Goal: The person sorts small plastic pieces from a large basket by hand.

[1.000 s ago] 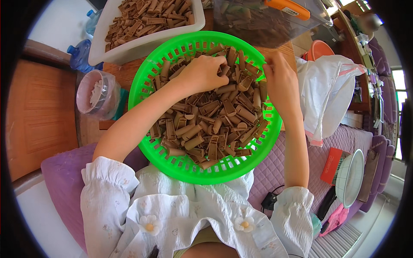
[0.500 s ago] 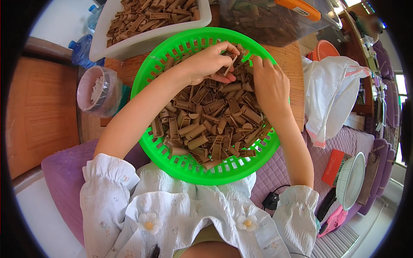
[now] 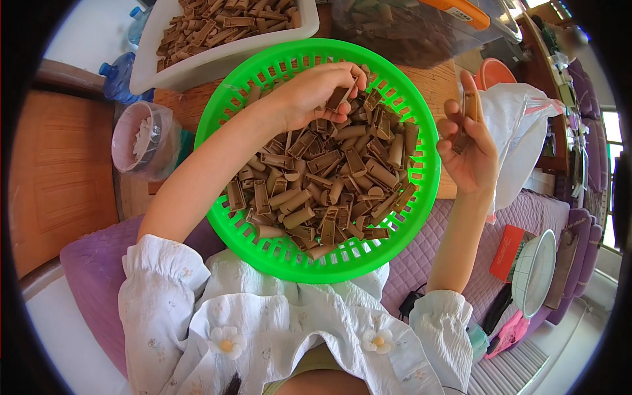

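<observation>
A round green plastic basket (image 3: 426,191) holds a heap of small brown half-round plastic pieces (image 3: 322,191), hollow on one side. Over the far part of the heap, my left hand (image 3: 316,95) is closed around one brown plastic piece (image 3: 340,99), its hollow face partly visible. My right hand (image 3: 469,148) is raised outside the basket's right rim, palm turned up. Between its thumb and fingers sits another brown plastic piece (image 3: 469,108), held lengthwise.
Behind the basket stand a white tub (image 3: 306,23) of similar pieces and a clear bin (image 3: 401,33) with an orange latch. A pink lined bucket (image 3: 135,138) is at the left. To the right are a white sack (image 3: 526,125), a mesh-like bowl (image 3: 534,273) and a red box (image 3: 508,253).
My right hand has lifted out of the basket and moved right, turning palm up with a brown piece in it. My left hand stays over the heap, its piece turned slightly.
</observation>
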{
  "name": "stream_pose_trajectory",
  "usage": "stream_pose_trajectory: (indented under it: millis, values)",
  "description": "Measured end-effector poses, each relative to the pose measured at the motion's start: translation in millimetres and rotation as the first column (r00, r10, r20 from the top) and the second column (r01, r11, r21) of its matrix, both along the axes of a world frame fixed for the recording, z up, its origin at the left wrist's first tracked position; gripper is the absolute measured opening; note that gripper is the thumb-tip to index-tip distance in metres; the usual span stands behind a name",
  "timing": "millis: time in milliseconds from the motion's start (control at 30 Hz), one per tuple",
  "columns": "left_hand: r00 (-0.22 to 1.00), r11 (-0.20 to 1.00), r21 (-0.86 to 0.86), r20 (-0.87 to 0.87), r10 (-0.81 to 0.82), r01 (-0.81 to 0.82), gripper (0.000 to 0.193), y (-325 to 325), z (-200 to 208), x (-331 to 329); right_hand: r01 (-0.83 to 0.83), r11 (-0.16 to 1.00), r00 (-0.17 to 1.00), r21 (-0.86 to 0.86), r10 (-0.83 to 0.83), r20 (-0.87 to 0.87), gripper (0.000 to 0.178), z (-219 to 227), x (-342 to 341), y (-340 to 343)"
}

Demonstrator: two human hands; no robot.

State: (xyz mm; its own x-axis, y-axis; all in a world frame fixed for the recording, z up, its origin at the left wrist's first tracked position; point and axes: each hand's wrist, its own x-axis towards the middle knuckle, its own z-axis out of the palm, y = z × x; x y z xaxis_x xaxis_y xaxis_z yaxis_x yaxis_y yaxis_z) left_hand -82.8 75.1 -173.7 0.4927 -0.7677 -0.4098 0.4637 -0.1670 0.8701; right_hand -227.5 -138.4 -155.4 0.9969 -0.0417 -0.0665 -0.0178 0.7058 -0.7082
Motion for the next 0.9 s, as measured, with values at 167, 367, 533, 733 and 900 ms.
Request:
stream_pose_trajectory:
  millis: [167,367,533,733,900]
  values:
    - [0.963,0.981,0.078,0.191,-0.189,0.177,0.017,-14,-4,-4,-0.080,0.961,0.976,0.263,0.022,0.216,0.061,-7,-27,-4]
    - [0.299,0.914,0.403,0.867,-0.398,0.050,0.045,-45,1,-19,0.007,0.938,0.995,0.347,-0.040,0.088,0.028,-11,-35,6]
    - [0.175,0.828,0.561,0.816,-0.551,-0.011,0.040,-39,-5,-26,0.052,0.954,0.997,0.296,-0.068,0.042,0.017,-16,-42,13]
    - [0.358,0.803,0.580,0.727,-0.587,0.137,0.046,24,3,-23,0.123,0.948,0.992,0.292,-0.128,-0.002,0.013,-30,-61,20]
    - [0.898,0.925,0.187,0.239,-0.370,0.332,0.043,19,23,-24,0.152,0.959,0.988,0.240,-0.148,-0.033,0.011,-27,-66,29]
